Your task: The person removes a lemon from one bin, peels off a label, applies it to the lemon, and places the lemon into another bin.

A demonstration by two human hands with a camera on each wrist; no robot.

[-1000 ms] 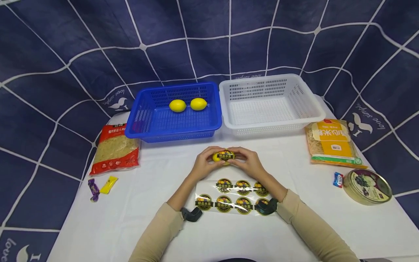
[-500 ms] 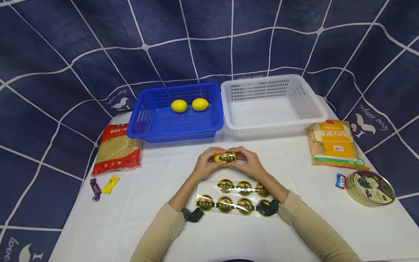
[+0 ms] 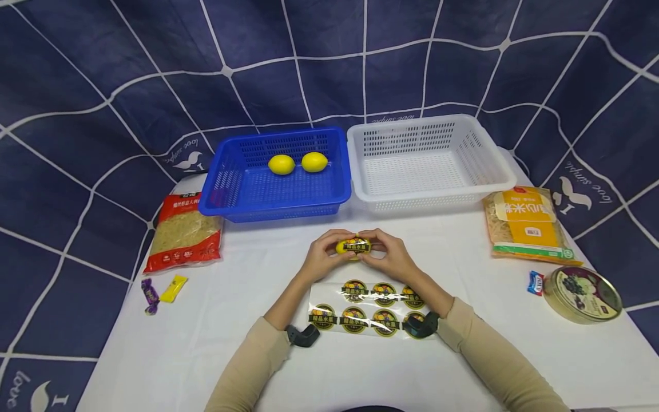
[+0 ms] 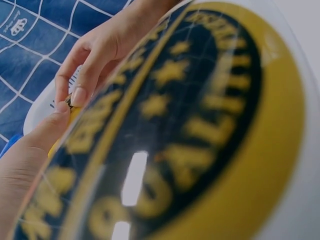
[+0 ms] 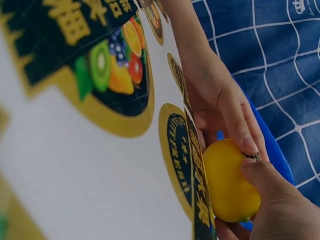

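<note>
We had the fingers [image 5: 237, 122] of the left hand [image 3: 324, 254] and the right hand [image 3: 391, 254] curled round a lemon [image 5: 230, 182], one hand at each end, a fruit sticker [image 3: 356, 246] across its skin. We held it in front of the blue basket's [image 3: 283, 214] right corner. From that basket, the sticker sheet [image 3: 324, 290] lay farther towards us; two more lemons [image 3: 281, 165] sat inside the basket; the white basket [image 3: 435, 194] stood just to its right, a pasta bag [image 3: 182, 232] by its left corner.

Head view was bright; my wrist views were dimmer, the left's near sticker [image 4: 185, 115] blurred, bearing white glare.
</note>
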